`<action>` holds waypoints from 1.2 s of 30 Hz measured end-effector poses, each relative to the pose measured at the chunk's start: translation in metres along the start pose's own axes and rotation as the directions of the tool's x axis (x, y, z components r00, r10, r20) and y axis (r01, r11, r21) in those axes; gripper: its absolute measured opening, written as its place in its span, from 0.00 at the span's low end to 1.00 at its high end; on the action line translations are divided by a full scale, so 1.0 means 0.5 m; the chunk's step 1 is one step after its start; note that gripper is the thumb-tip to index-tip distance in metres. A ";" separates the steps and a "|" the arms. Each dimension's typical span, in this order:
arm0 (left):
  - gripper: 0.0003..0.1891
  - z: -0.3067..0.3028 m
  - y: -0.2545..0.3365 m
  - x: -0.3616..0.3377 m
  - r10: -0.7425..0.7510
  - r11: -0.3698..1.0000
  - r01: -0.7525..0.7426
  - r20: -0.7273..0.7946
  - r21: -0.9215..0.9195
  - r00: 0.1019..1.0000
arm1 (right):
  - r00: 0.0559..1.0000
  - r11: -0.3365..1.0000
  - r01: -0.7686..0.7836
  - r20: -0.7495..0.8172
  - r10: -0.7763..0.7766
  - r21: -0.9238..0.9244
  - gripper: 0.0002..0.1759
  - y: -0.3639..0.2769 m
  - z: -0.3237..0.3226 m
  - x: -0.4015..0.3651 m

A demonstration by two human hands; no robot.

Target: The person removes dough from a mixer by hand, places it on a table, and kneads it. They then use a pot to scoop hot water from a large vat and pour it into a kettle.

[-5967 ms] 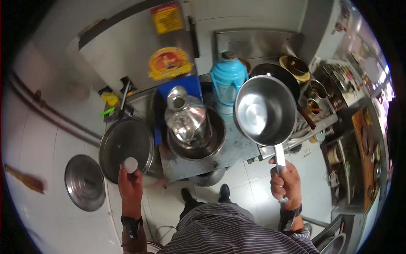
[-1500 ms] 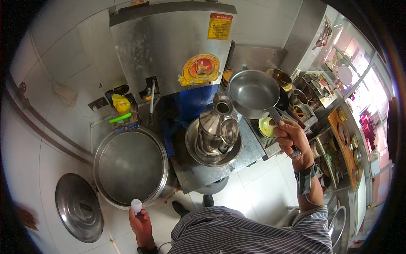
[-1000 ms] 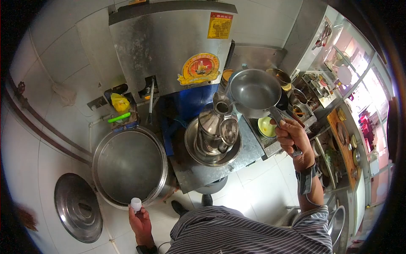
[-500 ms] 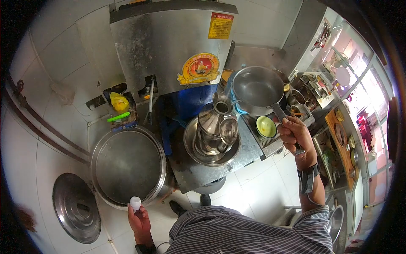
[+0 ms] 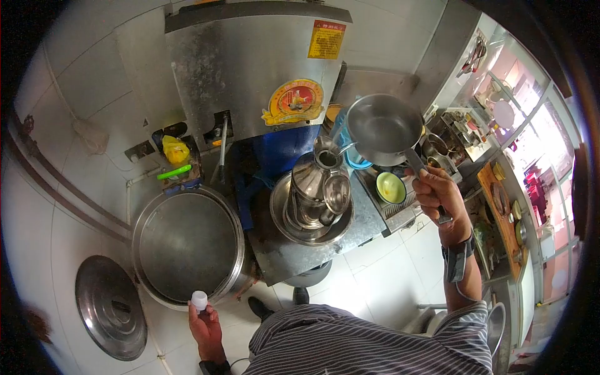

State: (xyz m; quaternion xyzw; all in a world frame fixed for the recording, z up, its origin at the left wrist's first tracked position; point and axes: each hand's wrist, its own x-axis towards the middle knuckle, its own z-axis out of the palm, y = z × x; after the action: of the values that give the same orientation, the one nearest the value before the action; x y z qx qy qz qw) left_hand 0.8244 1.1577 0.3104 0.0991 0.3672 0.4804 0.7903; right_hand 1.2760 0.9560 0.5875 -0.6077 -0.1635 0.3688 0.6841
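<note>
My right hand (image 5: 441,199) is wrapped round the handle of a grey saucepan (image 5: 384,127), which it holds up beyond the metal table. The pan's inside faces me and looks bare. Low on the left, my left hand (image 5: 206,330) pinches a small white plastic piece (image 5: 199,300) that looks like a bottle cap; its underside is hidden by the fingers. That hand is by the near rim of a large steel pot (image 5: 187,247). Between my hands, a steel jug (image 5: 312,181) with a spout stands in a metal basin (image 5: 279,219).
A round steel lid (image 5: 112,306) leans against the wall at left. Beside the saucepan sits a yellow-green bowl (image 5: 391,187). Behind the pot is a ledge with a yellow bag (image 5: 175,150) and a green-handled item (image 5: 175,172). The metal table (image 5: 365,215) spans the middle.
The saucepan and my right hand have shifted slightly right, showing more of the blue thing behind the pan. My left hand keeps its grip and has barely moved.
</note>
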 end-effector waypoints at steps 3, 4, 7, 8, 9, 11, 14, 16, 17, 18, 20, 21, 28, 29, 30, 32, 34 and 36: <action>0.17 -0.002 -0.001 0.000 -0.003 1.000 0.003 -0.003 -0.007 1.000 | 1.000 1.000 0.006 -0.026 -0.007 -0.021 0.14 -0.005 0.005 -0.004; 0.17 -0.005 -0.001 0.001 -0.002 1.000 0.002 0.003 -0.001 1.000 | 0.999 1.000 0.012 -0.037 -0.013 -0.025 0.14 -0.007 0.006 -0.004; 0.17 -0.006 -0.002 0.001 0.000 1.000 0.000 0.004 0.004 1.000 | 0.999 0.999 0.010 -0.041 -0.012 -0.031 0.14 -0.012 0.010 -0.005; 0.17 -0.005 -0.002 0.000 0.002 1.000 -0.002 -0.002 0.005 1.000 | 0.999 0.999 0.011 -0.042 -0.012 -0.032 0.14 -0.013 0.010 -0.006; 0.17 -0.005 -0.002 -0.001 0.002 1.000 -0.002 -0.001 0.004 1.000 | 0.999 0.999 0.020 -0.027 -0.021 -0.039 0.14 -0.015 0.008 -0.007; 0.17 -0.006 -0.002 -0.001 0.016 0.999 -0.015 -0.031 0.031 0.999 | 0.999 0.998 0.029 -0.013 -0.029 -0.047 0.15 -0.017 0.005 -0.006; 0.17 -0.011 -0.003 0.003 0.011 1.000 -0.011 -0.029 0.029 1.000 | 0.999 0.999 0.029 -0.025 -0.030 -0.039 0.15 -0.018 0.003 -0.004; 0.17 -0.012 -0.003 0.003 0.009 1.000 -0.008 -0.029 0.022 1.000 | 0.999 0.998 0.035 -0.038 -0.037 -0.058 0.15 -0.021 0.007 -0.005; 0.17 -0.012 -0.003 0.003 0.008 1.000 -0.007 -0.031 0.016 0.999 | 0.999 0.998 0.036 -0.038 -0.038 -0.059 0.15 -0.023 0.008 -0.006; 0.17 -0.013 -0.004 0.004 0.008 1.000 -0.007 -0.030 0.015 1.000 | 0.998 0.997 0.040 -0.038 -0.042 -0.064 0.15 -0.024 0.011 -0.006; 0.17 -0.015 -0.004 0.006 0.011 1.000 -0.011 -0.018 0.017 1.000 | 0.998 0.997 0.043 -0.039 -0.046 -0.069 0.15 -0.029 0.015 -0.007; 0.17 -0.016 -0.004 0.006 0.011 1.000 -0.011 -0.018 0.017 1.000 | 0.998 0.997 0.037 -0.042 -0.040 -0.072 0.15 -0.032 0.017 -0.008; 0.17 -0.018 -0.003 0.009 0.004 1.000 -0.003 -0.043 0.016 0.999 | 0.998 0.995 0.052 -0.042 -0.056 -0.091 0.15 -0.034 0.012 -0.004; 0.16 -0.017 -0.003 0.008 0.002 1.000 -0.001 -0.061 0.010 0.998 | 0.998 0.994 0.052 -0.042 -0.056 -0.091 0.15 -0.034 0.014 -0.005; 0.16 -0.017 -0.004 0.009 0.002 1.000 -0.001 -0.061 0.010 0.998 | 0.997 0.994 0.052 -0.048 -0.057 -0.101 0.15 -0.036 0.016 -0.006; 0.16 -0.019 -0.005 0.010 0.006 1.000 -0.006 -0.040 0.012 0.999 | 0.997 0.993 0.052 -0.055 -0.058 -0.110 0.15 -0.037 0.019 -0.008; 0.16 -0.017 -0.006 0.010 0.011 1.000 -0.010 -0.043 0.013 0.999 | 0.996 0.990 0.050 -0.063 -0.058 -0.133 0.15 -0.038 0.020 -0.007; 0.16 -0.017 -0.006 0.011 0.016 1.000 -0.016 -0.048 0.013 0.999 | 0.997 0.988 0.058 -0.047 -0.065 -0.145 0.15 -0.037 0.014 -0.004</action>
State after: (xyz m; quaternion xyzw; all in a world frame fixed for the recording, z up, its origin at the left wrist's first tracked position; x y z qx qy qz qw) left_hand 0.8222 1.1590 0.2999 0.0955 0.3882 0.4865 0.7769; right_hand 1.2759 0.9597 0.6072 -0.6594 -0.1904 0.3189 0.6536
